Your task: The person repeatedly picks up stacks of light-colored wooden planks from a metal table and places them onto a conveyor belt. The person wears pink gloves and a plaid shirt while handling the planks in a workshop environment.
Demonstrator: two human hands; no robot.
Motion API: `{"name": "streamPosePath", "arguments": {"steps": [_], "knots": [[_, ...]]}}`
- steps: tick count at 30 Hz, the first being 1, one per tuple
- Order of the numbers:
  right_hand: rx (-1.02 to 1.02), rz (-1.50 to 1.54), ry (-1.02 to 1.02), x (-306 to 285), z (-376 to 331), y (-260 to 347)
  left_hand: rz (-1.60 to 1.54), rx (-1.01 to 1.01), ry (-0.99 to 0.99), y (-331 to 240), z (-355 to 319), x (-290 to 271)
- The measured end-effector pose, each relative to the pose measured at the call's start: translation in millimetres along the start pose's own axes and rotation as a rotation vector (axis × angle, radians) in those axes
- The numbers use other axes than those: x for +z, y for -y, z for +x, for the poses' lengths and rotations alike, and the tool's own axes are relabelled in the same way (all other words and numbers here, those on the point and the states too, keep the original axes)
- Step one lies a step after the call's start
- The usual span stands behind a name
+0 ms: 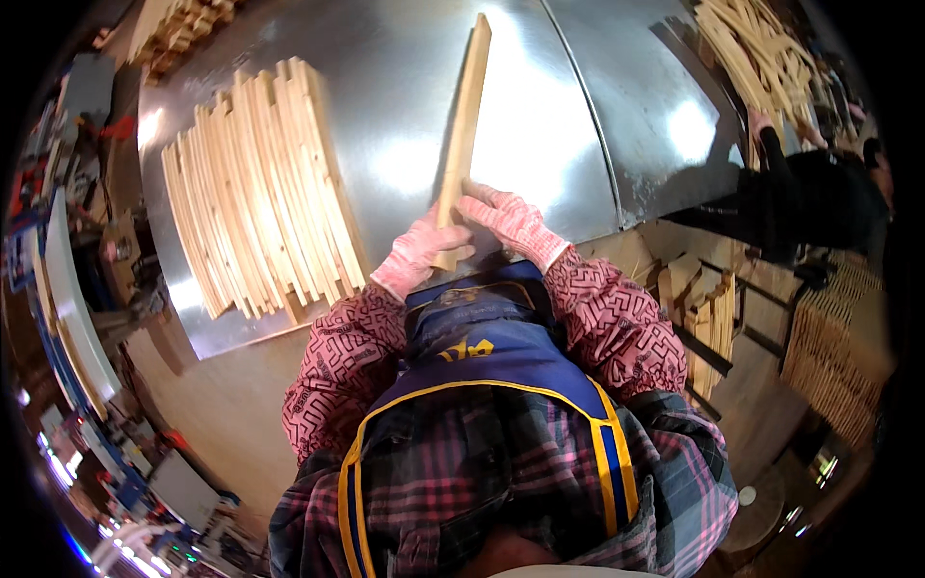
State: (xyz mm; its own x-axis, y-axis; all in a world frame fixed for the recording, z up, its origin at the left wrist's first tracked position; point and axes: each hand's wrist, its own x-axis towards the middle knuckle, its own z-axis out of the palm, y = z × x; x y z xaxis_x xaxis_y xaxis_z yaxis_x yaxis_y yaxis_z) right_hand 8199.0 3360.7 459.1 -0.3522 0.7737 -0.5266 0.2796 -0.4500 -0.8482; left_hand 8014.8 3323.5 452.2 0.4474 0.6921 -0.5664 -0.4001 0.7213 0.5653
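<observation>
A long pale wooden strip points away from me over the metal table, its near end between my two gloved hands. My left hand, in a pink work glove, is closed round that near end. From the other side, my right hand, gloved alike, rests its fingers against the strip a little farther up; its thumb and fingertips are partly hidden. To the left, a neat row of similar strips lies side by side on the table.
More stacked wood sits at the far left corner. A seam runs across the tabletop on the right. Beyond it, a dark-clothed person stands by a loose pile of strips. Upright wood pieces fill a rack at my right.
</observation>
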Motion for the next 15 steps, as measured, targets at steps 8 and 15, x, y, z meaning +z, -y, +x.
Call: {"name": "streamPosePath", "arguments": {"steps": [8,15], "knots": [[0.103,0.018,0.006,-16,8,-54,-0.507,0.034,-0.006,20,-37,-2],[0.069,-0.538,0.207,-91,4,-27,-0.613,0.01,-0.132,34,-18,54]]}}
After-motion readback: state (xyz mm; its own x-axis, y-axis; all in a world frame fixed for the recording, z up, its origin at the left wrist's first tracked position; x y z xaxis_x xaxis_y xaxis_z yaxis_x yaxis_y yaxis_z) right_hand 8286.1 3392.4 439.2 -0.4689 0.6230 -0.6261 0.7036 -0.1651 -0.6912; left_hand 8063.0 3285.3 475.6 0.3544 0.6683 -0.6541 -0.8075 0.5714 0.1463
